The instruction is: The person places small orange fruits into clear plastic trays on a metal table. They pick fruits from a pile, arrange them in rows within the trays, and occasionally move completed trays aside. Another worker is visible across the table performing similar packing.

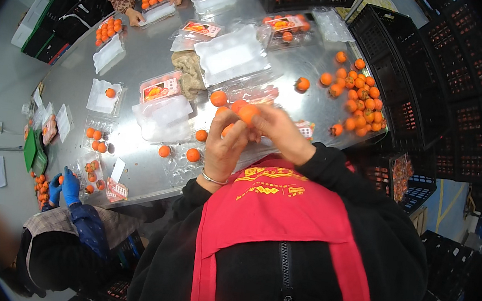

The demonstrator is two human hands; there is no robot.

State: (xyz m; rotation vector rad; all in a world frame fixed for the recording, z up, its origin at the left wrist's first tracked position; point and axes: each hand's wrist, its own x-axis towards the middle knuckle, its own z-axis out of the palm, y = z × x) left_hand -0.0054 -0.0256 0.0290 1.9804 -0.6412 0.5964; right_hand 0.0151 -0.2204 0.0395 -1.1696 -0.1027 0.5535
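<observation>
Close in front of me, both hands meet above the near part of the steel table. My right hand [284, 133], slightly blurred, grips an orange persimmon [248, 114] between thumb and fingers. My left hand [225, 147] curls its fingers around another persimmon [227, 130], which shows only partly between them. Just beyond the hands, a persimmon [218, 98] sits by a clear plastic package [250, 94]. Left of my left wrist lies a clear moulded tray [174, 166], with a persimmon [193, 155] on it. What lies under my palms is hidden.
Loose persimmons [361, 101] are heaped at the table's right end, beside black crates [398, 74]. White padded liners [232, 56], a labelled package [160, 89] and a brown cloth [188, 73] lie ahead. A blue-gloved co-worker [71, 188] handles fruit at left; another person's hands [135, 17] work across the table.
</observation>
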